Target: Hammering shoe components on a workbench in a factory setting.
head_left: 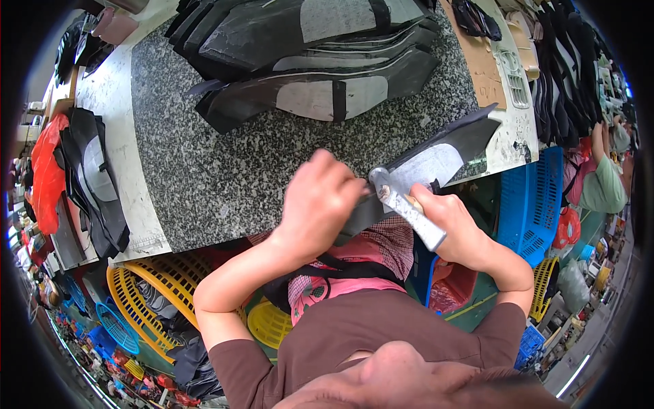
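Now the left hand [317, 204] is closed over the near end of a black cut piece [436, 160], a flat shape with a pale grey patch on it. The piece sits at the near edge of the speckled stone table [204, 157], partly off it. It looks thin, light and bendy, like soft sheet stuff, so it is best held flat near the end being worked on. Its long way runs from the hands up and to the right, and its pointed tip aims at the far right. The right hand [456, 225] is wrapped tight around the handle of a silver metal tool [409, 208], whose head rests on the piece.
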A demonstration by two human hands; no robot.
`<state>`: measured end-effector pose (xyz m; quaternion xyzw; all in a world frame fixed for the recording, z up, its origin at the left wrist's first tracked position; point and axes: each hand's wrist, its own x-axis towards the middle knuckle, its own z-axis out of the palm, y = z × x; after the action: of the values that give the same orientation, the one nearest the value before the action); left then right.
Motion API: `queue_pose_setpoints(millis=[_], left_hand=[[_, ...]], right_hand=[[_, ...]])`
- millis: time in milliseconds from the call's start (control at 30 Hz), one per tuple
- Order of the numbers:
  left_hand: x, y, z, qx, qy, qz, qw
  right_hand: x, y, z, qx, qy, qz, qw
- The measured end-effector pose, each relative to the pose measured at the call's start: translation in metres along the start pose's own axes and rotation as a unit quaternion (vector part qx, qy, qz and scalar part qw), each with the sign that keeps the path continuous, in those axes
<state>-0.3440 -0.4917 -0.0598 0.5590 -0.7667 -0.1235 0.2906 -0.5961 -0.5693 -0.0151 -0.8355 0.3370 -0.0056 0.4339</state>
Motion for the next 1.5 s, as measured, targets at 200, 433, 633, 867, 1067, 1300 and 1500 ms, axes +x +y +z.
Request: queue_pose_setpoints(millis=[200,433,633,867,1067,1300,1500], left_hand=[[-0.014,0.004,-0.014,0.049,-0.059,0.012,0.997],[-0.025,0.0,-0.007,0.2,-0.056,0.125,0.97],[-0.021,-0.012,-0.021,0.084,-0.048,0.045,0.994],[-0.033,-0.006,-0.016,0.152,-0.026,0.08,0.985],[-0.036,-0.013,-0.015,0.019,0.032,-0.016,0.999],[-0.046,-0.002,-0.019,0.081,0.081,-0.062,0.991],[-0.058,0.005,-0.005,0.015,0.131,-0.18,0.975]], right_hand=[[0.008,-0.011,-0.014,0.018,0.075,-0.029,0.997],[0.012,-0.016,-0.01,0.005,0.023,-0.012,1.0],[0.01,-0.015,0.01,-0.05,-0.048,0.006,0.998],[0.014,-0.022,-0.005,0.061,0.01,-0.053,0.997],[0.031,-0.024,-0.002,0.063,-0.014,-0.002,0.998],[0.021,-0.019,0.013,-0.002,-0.066,-0.017,0.998],[0.034,-0.026,0.006,0.054,-0.019,-0.024,0.998]])
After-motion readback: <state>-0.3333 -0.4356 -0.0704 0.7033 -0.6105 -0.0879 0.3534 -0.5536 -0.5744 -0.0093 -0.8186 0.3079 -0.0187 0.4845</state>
